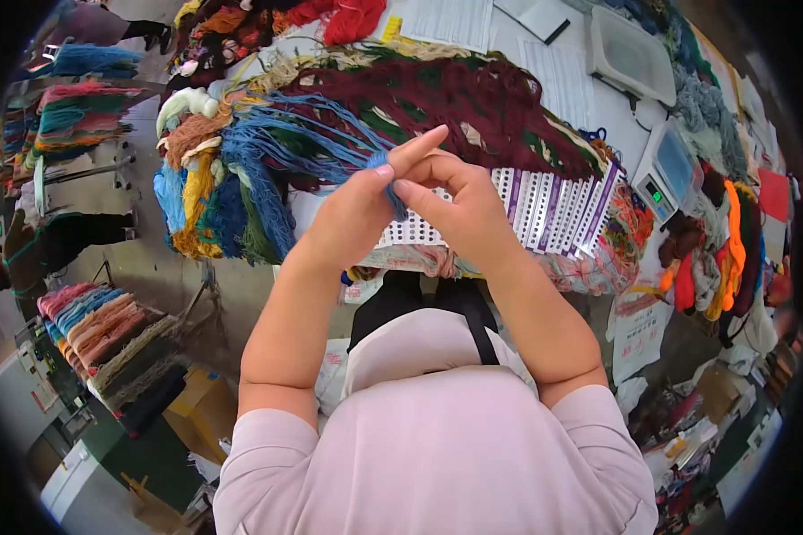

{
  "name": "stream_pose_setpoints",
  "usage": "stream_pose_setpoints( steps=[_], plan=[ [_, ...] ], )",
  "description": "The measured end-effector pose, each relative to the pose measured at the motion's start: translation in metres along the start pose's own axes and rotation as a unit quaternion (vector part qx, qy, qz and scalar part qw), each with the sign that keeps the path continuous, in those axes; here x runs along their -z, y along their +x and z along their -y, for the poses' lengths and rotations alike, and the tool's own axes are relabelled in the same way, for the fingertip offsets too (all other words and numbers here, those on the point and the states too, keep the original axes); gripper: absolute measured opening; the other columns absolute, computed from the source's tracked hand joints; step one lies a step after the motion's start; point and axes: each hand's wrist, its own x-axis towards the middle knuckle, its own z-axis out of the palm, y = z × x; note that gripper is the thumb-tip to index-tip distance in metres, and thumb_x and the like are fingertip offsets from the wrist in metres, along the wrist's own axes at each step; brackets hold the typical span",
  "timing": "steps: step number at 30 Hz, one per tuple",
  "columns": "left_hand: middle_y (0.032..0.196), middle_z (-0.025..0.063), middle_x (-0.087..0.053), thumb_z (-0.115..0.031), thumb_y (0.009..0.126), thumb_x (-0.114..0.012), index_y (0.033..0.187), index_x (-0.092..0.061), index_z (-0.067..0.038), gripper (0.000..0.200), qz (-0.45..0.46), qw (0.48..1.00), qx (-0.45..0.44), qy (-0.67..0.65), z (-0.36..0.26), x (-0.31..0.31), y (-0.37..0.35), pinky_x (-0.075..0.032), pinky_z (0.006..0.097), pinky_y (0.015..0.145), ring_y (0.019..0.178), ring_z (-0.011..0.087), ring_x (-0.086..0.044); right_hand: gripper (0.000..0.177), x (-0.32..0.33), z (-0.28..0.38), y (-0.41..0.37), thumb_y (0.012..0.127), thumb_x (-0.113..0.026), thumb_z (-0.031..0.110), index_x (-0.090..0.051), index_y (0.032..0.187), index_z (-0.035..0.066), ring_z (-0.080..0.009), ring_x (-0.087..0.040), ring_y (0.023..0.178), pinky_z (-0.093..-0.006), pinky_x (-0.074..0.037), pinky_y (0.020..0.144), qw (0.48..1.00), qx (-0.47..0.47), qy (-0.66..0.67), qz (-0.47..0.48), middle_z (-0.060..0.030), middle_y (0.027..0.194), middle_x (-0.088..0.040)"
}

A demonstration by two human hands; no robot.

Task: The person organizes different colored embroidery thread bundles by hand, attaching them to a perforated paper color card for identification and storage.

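A bundle of blue yarn point(330, 134) stretches from the left part of the table to my hands. My left hand point(352, 214) is closed on its gathered end, with the thumb pressed on the strands and a short tail hanging below. My right hand point(459, 196) meets the left one at the fingertips, its thumb and fingers pinched beside the yarn. Whatever sits in that pinch is hidden. Under and behind the hands lie dark maroon yarn point(455, 98) and white cards with rows of holes point(544, 209).
Yellow yarn point(198, 201) and other skeins hang over the table's left edge. A digital scale point(665, 178) and a clear plastic tub point(632, 53) stand at right. Yarn racks point(107, 334) are on the left, where another person point(62, 241) stands. A cardboard box point(201, 410) sits on the floor.
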Motion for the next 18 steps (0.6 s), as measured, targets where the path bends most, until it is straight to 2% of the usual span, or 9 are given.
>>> stream_pose_setpoints(
  steps=[2,5,6,10,12,15,18],
  plan=[
    [0.146,0.0088,-0.037,-0.031,0.091,-0.035,0.144,-0.033,0.002,0.062,-0.006,1.0,-0.019,0.012,-0.005,-0.01,-0.003,-0.019,0.0333,0.112,0.132,0.0197,-0.035,0.01,0.001,0.017,-0.003,0.081,-0.064,0.007,-0.064,0.087,-0.001,-0.008,-0.055,0.073,-0.025,-0.045,0.068,0.996,-0.063,0.055,0.026,-0.0011,0.08,-0.06],
    [0.146,0.0096,-0.037,-0.03,0.091,-0.032,0.143,-0.033,0.003,0.062,0.001,1.0,-0.011,-0.008,-0.013,-0.016,-0.008,-0.022,0.0356,0.111,0.131,0.0201,-0.036,0.006,0.006,0.022,-0.01,0.086,-0.06,0.005,-0.061,0.088,0.0,-0.0042,-0.049,0.075,-0.0213,-0.039,0.066,0.993,-0.065,0.091,0.043,0.0017,0.085,-0.059],
    [0.146,0.01,-0.038,-0.029,0.09,-0.032,0.143,-0.033,0.004,0.062,0.006,1.0,-0.002,-0.022,-0.015,-0.016,-0.009,-0.024,0.0365,0.111,0.13,0.0205,-0.038,0.004,0.006,0.029,-0.012,0.086,-0.059,0.006,-0.058,0.084,0.002,-0.0043,-0.049,0.074,-0.0202,-0.037,0.065,0.988,-0.088,0.12,0.043,0.0015,0.083,-0.059],
    [0.138,0.0106,-0.045,-0.029,0.09,-0.032,0.14,-0.036,0.007,0.062,-0.012,0.996,0.026,-0.084,-0.019,-0.013,-0.012,-0.03,0.0369,0.106,0.122,0.02,-0.045,0.005,0.006,0.035,-0.015,0.088,-0.058,0.007,-0.057,0.085,0.003,-0.0056,-0.05,0.074,-0.0217,-0.04,0.068,0.984,-0.078,0.154,0.049,0.001,0.082,-0.059],
    [0.128,0.0099,-0.052,-0.03,0.089,-0.033,0.138,-0.038,0.009,0.062,0.011,0.992,0.018,-0.128,-0.017,-0.007,-0.012,-0.035,0.036,0.102,0.111,0.0183,-0.05,0.006,0.004,0.033,-0.015,0.088,-0.057,0.006,-0.057,0.087,0.001,-0.0075,-0.055,0.075,-0.024,-0.045,0.07,0.971,-0.075,0.224,0.028,-0.0018,0.082,-0.061],
    [0.121,0.0089,-0.054,-0.028,0.09,-0.033,0.136,-0.04,0.01,0.06,0.047,0.99,0.012,-0.133,-0.014,0.0,-0.015,-0.037,0.0347,0.099,0.105,0.0163,-0.05,0.008,0.005,0.032,-0.013,0.089,-0.057,0.007,-0.059,0.092,0.0,-0.0082,-0.056,0.078,-0.0237,-0.046,0.071,0.973,-0.069,0.215,0.034,-0.0034,0.084,-0.062],
    [0.13,0.0112,-0.051,-0.025,0.091,-0.033,0.136,-0.04,0.01,0.057,0.034,0.995,0.003,-0.094,-0.016,-0.009,-0.016,-0.035,0.0352,0.102,0.112,0.0184,-0.049,0.012,0.005,0.033,-0.015,0.09,-0.057,0.007,-0.06,0.098,0.0,-0.0085,-0.056,0.08,-0.024,-0.045,0.075,0.979,-0.103,0.169,0.053,-0.0036,0.087,-0.063]
  ],
)
